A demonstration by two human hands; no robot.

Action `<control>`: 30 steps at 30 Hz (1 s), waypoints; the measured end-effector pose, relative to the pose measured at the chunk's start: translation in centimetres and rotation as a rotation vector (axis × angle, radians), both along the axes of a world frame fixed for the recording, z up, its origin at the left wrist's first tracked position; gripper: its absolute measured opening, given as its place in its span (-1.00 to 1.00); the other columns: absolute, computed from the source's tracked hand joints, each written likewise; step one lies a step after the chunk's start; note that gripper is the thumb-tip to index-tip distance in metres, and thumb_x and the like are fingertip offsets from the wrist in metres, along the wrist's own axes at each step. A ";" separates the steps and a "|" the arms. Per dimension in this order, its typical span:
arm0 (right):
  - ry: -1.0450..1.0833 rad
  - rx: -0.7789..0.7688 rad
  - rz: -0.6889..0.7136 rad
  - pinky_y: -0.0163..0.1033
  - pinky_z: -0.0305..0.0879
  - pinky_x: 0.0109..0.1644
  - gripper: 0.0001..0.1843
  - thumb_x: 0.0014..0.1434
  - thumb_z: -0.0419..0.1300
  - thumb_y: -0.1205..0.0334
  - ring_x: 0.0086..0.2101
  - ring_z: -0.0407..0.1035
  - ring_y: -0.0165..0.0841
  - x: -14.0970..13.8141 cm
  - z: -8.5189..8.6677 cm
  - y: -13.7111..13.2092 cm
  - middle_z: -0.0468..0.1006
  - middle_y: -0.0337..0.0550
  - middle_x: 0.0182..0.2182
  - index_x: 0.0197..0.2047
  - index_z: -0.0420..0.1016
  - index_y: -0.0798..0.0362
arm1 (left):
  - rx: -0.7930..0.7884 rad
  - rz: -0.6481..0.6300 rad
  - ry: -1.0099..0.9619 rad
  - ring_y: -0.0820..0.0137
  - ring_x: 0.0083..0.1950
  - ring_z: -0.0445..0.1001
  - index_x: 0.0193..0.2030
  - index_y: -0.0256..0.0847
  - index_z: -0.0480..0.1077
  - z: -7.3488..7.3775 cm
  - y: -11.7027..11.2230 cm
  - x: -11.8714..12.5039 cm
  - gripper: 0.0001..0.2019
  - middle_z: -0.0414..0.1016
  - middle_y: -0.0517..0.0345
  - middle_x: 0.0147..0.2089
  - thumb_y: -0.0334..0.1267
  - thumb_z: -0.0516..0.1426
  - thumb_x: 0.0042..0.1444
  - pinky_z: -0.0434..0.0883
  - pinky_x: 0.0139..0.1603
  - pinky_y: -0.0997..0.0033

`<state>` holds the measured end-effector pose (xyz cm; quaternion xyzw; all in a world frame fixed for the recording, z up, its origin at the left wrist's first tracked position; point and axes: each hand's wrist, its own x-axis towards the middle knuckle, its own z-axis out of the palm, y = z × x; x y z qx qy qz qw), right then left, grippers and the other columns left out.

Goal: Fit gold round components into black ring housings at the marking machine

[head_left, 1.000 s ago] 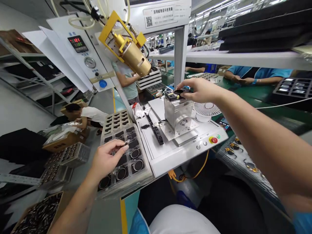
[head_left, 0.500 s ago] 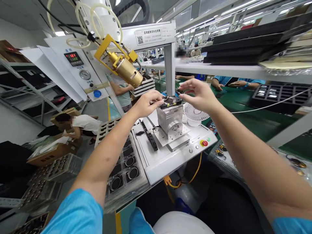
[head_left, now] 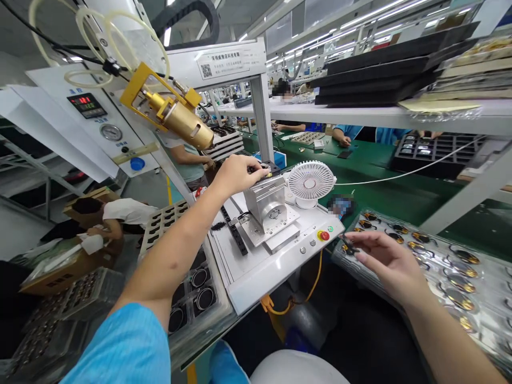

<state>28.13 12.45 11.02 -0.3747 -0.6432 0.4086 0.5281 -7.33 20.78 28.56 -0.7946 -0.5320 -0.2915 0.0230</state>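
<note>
My left hand (head_left: 242,173) is at the top of the metal block fixture (head_left: 269,205), its fingers bent together over the black holder (head_left: 274,169) there. What lies under those fingertips is hidden. My right hand (head_left: 394,269) pinches a small dark round part (head_left: 349,245) between thumb and fingers, above the near left corner of a clear plastic tray (head_left: 494,269). In that tray lie several round black parts with amber faces and thin tails. A gold dispensing cylinder (head_left: 188,125) hangs tilted above and left of the fixture.
A white fan (head_left: 311,184) stands behind the machine's front panel, near the red emergency button (head_left: 323,235). Left of the machine, a tray (head_left: 218,309) holds round rimmed parts. Black foam trays (head_left: 384,74) are stacked on the shelf. Co-workers sit beyond the green bench (head_left: 372,173).
My right hand has left the fixture and moved right and down to the clear tray, carrying the small dark part. My left hand stays at the fixture. The view has shifted right.
</note>
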 end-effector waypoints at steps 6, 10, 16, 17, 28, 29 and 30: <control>-0.010 -0.159 0.021 0.06 0.52 0.11 -0.53 0.11 0.43 -0.18 -0.06 0.55 -0.07 0.0 -3.1 -0.3 0.63 0.04 -0.07 -0.05 0.60 -0.04 | -0.050 -0.133 0.057 0.18 -0.04 0.66 -0.40 -0.20 0.60 1.0 0.3 -0.7 -0.75 0.73 0.02 -0.11 -0.14 0.18 0.20 0.49 0.06 0.21; -0.039 -0.282 0.003 0.10 0.53 0.11 -0.43 0.01 0.46 -0.24 -0.08 0.56 -0.05 0.0 -4.4 0.7 0.62 0.07 -0.07 -0.11 0.55 0.01 | -0.015 -0.204 0.154 0.17 0.10 0.62 -0.25 -0.19 0.58 0.2 0.0 -1.3 -0.71 0.68 -0.02 0.07 -0.10 0.09 0.31 0.47 0.17 0.18; -0.068 -0.504 -0.008 -0.01 0.61 -0.07 -0.35 -0.06 0.47 -0.13 -0.14 0.59 -0.06 -1.1 -5.7 2.3 0.59 0.08 -0.08 -0.01 0.40 0.02 | -0.055 -0.078 0.222 0.06 0.28 0.50 0.36 -0.21 0.29 -2.1 -1.3 -0.7 -0.30 0.43 -0.17 0.37 0.20 0.18 0.22 0.39 0.32 0.08; -0.086 -0.532 -0.003 -0.03 0.61 -0.10 -0.34 -0.03 0.44 -0.09 -0.17 0.59 -0.09 -1.4 -5.7 2.5 0.59 0.07 -0.09 0.05 0.38 0.04 | -0.073 -0.085 0.219 0.05 0.31 0.47 0.38 -0.21 0.26 -2.1 -1.4 -0.8 -0.23 0.41 -0.18 0.38 0.23 0.20 0.17 0.37 0.36 0.05; -0.668 -0.534 0.062 -0.20 0.46 -0.25 0.11 0.20 0.26 0.24 -0.34 0.57 -0.23 -3.5 -7.2 4.4 0.63 -0.16 -0.30 0.60 -0.35 0.18 | 0.032 -0.107 0.317 -0.03 0.46 0.30 0.36 -0.21 0.32 -2.7 -2.0 -2.0 -0.18 0.36 -0.23 0.42 0.35 0.17 0.15 0.17 0.47 -0.11; -0.725 -0.508 0.047 -0.20 0.45 -0.23 0.10 0.21 0.25 0.23 -0.32 0.57 -0.22 -3.6 -7.3 4.4 0.64 -0.14 -0.29 0.60 -0.34 0.19 | 0.036 -0.106 0.326 -0.03 0.44 0.32 0.36 -0.20 0.33 -2.6 -2.0 -1.9 -0.18 0.36 -0.23 0.42 0.36 0.17 0.14 0.18 0.46 -0.10; -0.774 -0.486 0.032 -0.19 0.43 -0.20 0.09 0.22 0.25 0.22 -0.29 0.57 -0.21 -3.7 -7.3 4.4 0.64 -0.13 -0.27 0.60 -0.33 0.19 | 0.042 -0.108 0.342 -0.04 0.41 0.34 0.34 -0.20 0.34 -2.5 -1.9 -1.8 -0.19 0.39 -0.22 0.39 0.36 0.17 0.13 0.21 0.44 -0.09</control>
